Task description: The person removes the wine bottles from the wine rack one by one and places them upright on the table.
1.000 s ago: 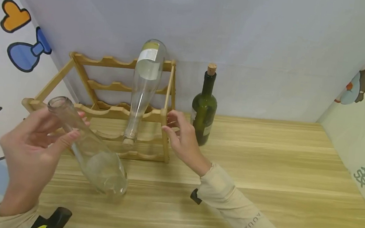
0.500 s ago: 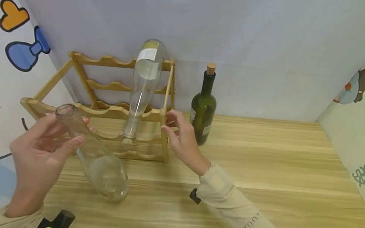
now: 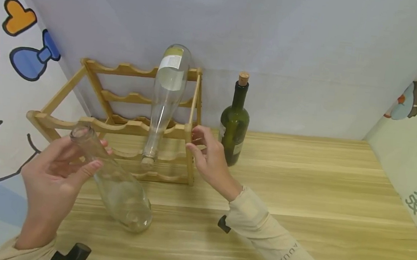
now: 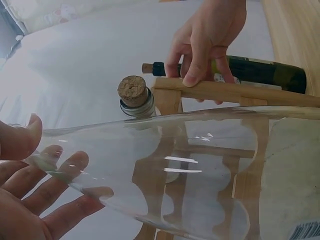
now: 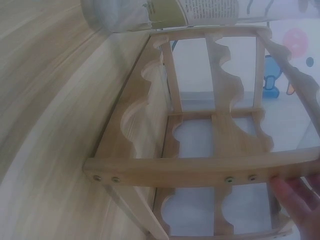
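The tabletop point(image 3: 320, 192) is finished in pale yellow wood grain, streaked from side to side. Towards its back edge, on the left, a wooden rack point(image 3: 128, 129) is set down; just right of it, a green bottle point(image 3: 234, 122), stoppered with a cork point(image 3: 243, 79), is stood upright.

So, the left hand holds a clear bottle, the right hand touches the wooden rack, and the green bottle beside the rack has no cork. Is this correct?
Not quite: the green bottle has a cork in its neck, as the head view shows. The left hand holds a clear bottle and the right hand touches the wooden rack.
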Demonstrator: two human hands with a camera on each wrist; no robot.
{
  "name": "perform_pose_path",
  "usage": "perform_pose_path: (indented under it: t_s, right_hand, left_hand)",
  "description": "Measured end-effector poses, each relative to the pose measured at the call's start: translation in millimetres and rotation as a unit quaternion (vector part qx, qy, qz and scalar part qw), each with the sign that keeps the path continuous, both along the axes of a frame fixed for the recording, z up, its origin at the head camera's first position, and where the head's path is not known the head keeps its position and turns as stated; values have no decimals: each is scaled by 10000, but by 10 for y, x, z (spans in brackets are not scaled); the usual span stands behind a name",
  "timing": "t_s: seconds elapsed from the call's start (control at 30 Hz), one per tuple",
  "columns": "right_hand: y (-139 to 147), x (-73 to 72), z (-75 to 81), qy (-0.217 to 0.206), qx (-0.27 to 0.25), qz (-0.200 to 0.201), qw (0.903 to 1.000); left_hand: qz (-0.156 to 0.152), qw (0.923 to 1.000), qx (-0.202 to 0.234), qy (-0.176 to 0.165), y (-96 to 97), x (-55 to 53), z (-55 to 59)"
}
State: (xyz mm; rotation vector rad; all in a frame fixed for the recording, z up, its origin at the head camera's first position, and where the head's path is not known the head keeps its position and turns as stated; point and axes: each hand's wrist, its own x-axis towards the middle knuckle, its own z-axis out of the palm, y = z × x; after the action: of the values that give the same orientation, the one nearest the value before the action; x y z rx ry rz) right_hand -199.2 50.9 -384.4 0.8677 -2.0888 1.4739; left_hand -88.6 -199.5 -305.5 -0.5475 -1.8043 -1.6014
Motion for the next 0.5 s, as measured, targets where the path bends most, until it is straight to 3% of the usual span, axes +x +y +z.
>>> perform_pose_path:
  t_s: [0.07,0.5]
  right_hand:
    - [-2,0,2,-7,-3,14,10000]
    - [-20,6,4,-27,-131,-41,9999]
  left_hand:
    - [250,9994,-227,-26,-10,3,-22]
    - [115,9994,-322,3,-44,-8,-97]
